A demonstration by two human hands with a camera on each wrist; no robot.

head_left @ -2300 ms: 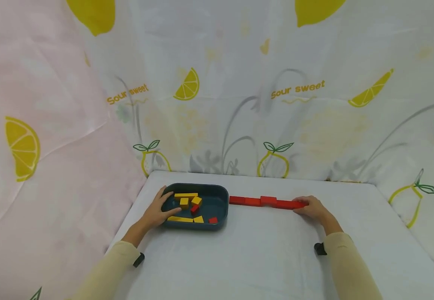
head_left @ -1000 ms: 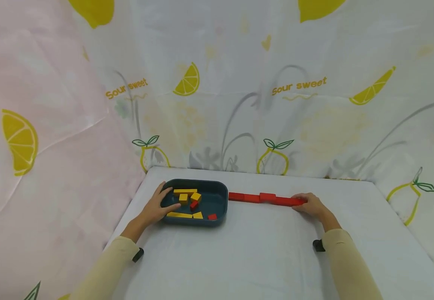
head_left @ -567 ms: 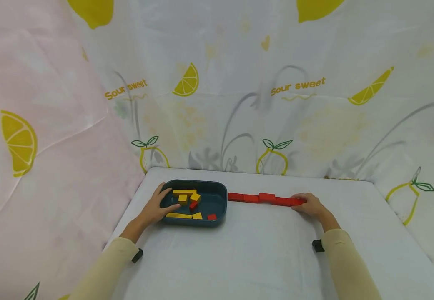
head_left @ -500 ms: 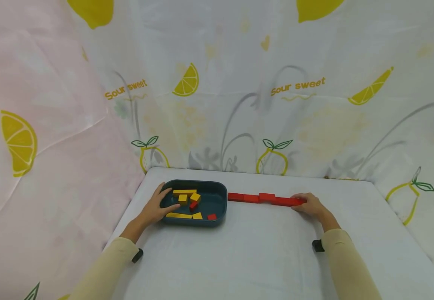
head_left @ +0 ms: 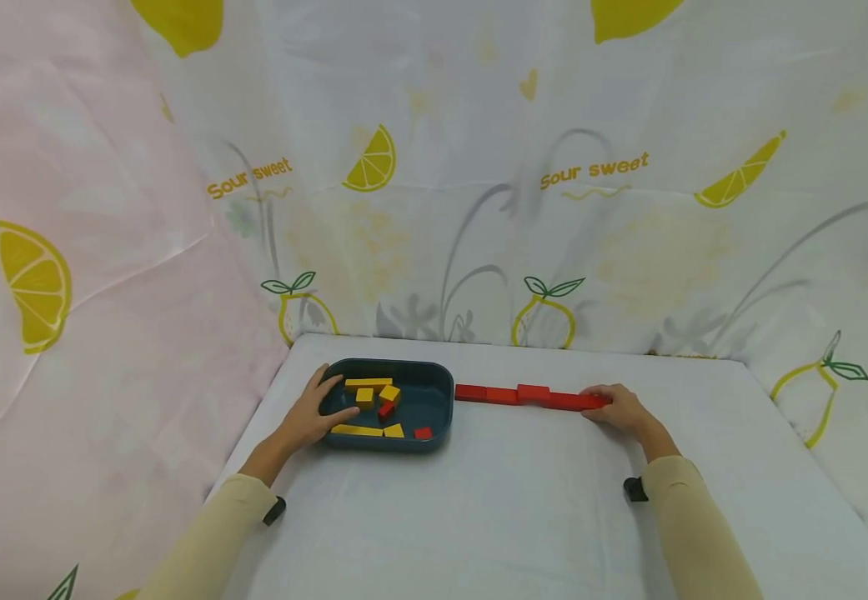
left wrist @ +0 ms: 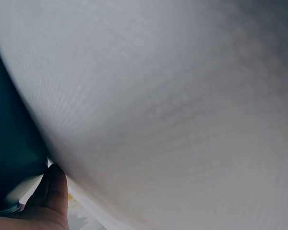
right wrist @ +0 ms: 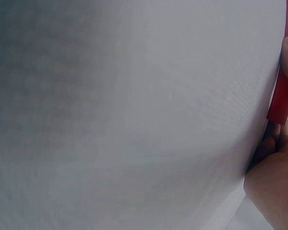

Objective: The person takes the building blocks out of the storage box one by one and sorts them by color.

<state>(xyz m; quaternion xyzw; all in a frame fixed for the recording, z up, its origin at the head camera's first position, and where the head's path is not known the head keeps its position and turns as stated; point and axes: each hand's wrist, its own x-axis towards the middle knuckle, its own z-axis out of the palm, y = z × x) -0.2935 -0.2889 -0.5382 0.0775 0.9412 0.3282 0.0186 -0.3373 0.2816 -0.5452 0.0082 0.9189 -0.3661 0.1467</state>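
Observation:
In the head view, my left hand (head_left: 308,419) grips the left end of a dark blue tray (head_left: 439,429), thumb and fingers reaching over its rim. Yellow blocks (head_left: 358,431) and red blocks (head_left: 422,433) of several shapes lie inside. From the tray's right side a row of red blocks (head_left: 503,396) stretches along the white table, one standing a bit taller. My right hand (head_left: 624,412) pinches the red block (head_left: 595,402) at the row's right end. The right wrist view shows fingers along that red strip (right wrist: 281,103); the left wrist view shows the tray's outer wall (left wrist: 9,120) beside my hand.
A white cloth covers the table (head_left: 479,517), whose far edge meets a hanging lemon-print curtain (head_left: 449,233). Another pinkish curtain (head_left: 118,358) hangs along the left side. Dark wrist cameras (head_left: 274,510) sit on both wrists.
Both hands keep their places on the tray and the red row, and the blocks stay where they were. Only the head view has shifted slightly.

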